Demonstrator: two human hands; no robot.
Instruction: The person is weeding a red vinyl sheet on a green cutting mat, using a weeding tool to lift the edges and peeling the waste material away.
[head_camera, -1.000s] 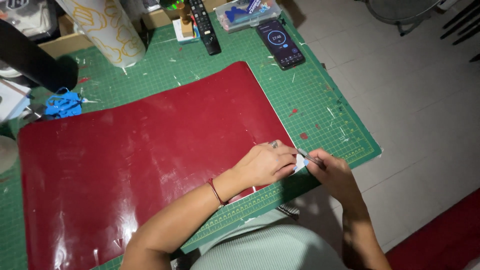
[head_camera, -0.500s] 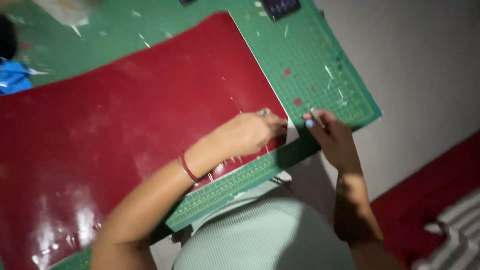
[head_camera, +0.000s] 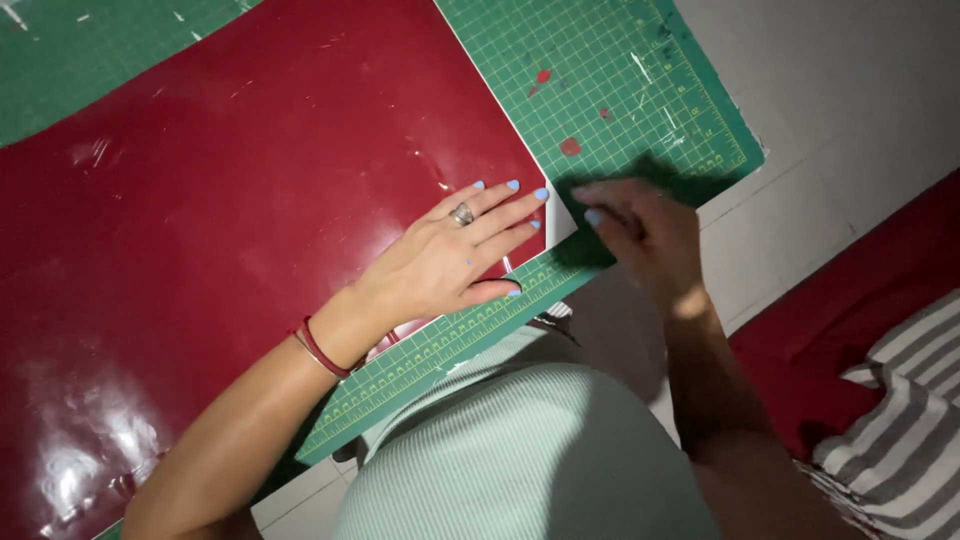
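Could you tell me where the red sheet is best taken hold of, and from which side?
Probably at its near right corner, from the right: the red sheet lies flat under the left hand, and only there does its white edge look slightly raised, next to the right hand.

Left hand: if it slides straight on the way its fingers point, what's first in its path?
The left hand lies flat on the red sheet, fingers pointing at that sheet's right edge. Just past it, it would probably meet the right hand's fingertips on the green cutting mat; height is unclear.
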